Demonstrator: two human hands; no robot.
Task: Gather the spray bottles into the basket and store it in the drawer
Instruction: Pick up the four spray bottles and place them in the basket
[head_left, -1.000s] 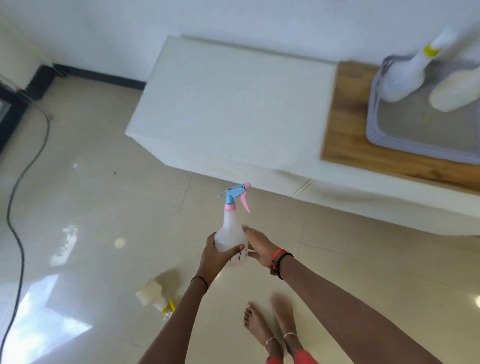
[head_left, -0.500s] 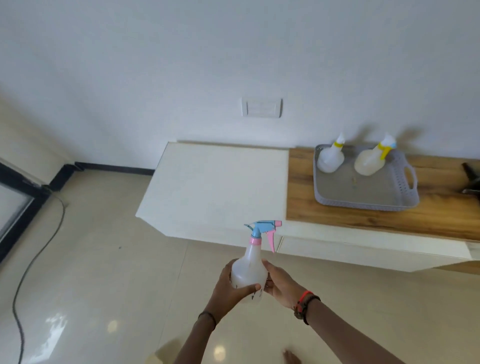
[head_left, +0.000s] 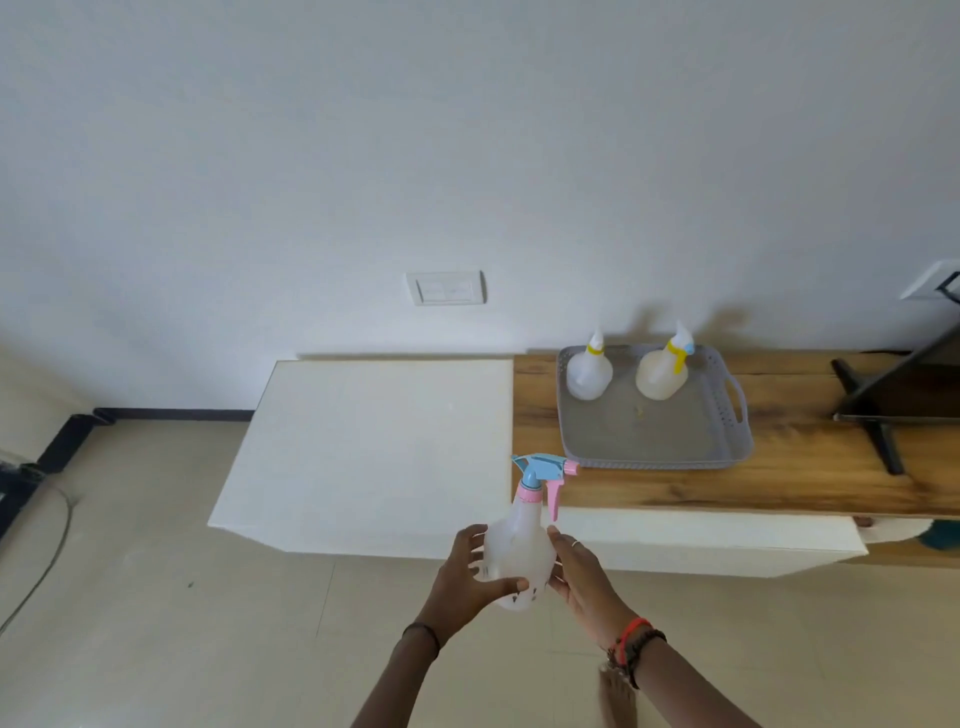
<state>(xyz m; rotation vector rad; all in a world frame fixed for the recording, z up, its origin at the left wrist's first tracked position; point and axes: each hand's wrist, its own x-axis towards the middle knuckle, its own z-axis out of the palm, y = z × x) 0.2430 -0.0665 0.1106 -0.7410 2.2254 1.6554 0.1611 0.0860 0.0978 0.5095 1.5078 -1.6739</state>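
Spray bottle (head_left: 517, 551) gripped upright by both hands' fingers (head_left: 501, 584), near the basket (head_left: 737, 441) front rim.

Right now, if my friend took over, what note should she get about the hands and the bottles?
Left hand and right hand both grip the pink-and-blue spray bottle, upright, short of the counter.
Grey basket sits on the wooden counter, two yellow-collared bottles standing inside.
Done: two bottles in.
Left: add this one, check for others, store the basket in the drawer.
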